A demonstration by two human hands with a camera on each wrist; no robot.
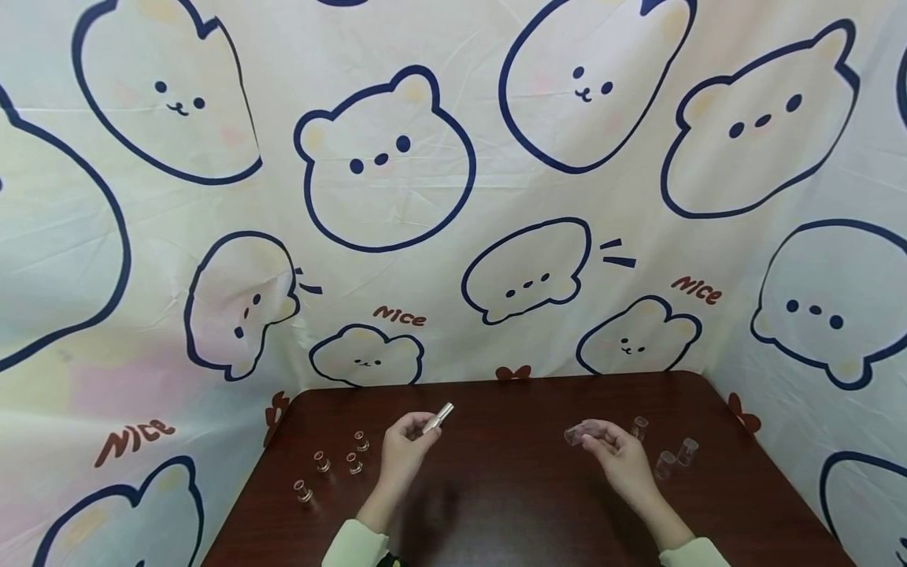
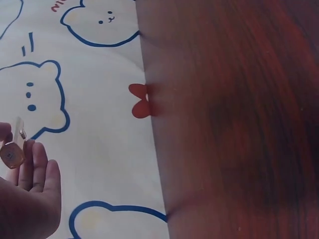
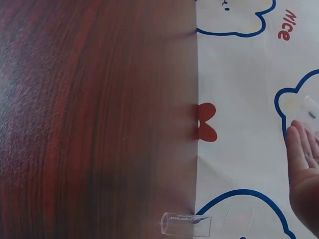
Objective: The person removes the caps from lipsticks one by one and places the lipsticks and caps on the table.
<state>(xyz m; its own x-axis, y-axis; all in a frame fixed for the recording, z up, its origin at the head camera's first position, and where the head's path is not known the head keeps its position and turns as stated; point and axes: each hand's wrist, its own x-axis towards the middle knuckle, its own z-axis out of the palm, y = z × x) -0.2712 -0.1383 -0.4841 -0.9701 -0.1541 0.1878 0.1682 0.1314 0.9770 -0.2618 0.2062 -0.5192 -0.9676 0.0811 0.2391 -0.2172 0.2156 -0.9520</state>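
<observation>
In the head view my left hand (image 1: 405,455) pinches a slim, shiny lipstick tube (image 1: 441,416), tilted up to the right above the table. The left wrist view shows the brownish base of this tube (image 2: 12,155) between thumb and fingers. My right hand (image 1: 625,461) holds a clear plastic cap (image 1: 572,435) by its fingertips, apart from the tube. Part of that cap (image 3: 311,106) appears at the right edge of the right wrist view. Left of my left hand stand several short tubes (image 1: 354,463) with gold-coloured rims.
Three clear caps (image 1: 687,451) stand right of my right hand; one cap (image 3: 185,225) with printed letters shows low in the right wrist view. The dark wooden table (image 1: 517,488) meets a cloth backdrop (image 1: 439,283) with bear drawings behind and at both sides.
</observation>
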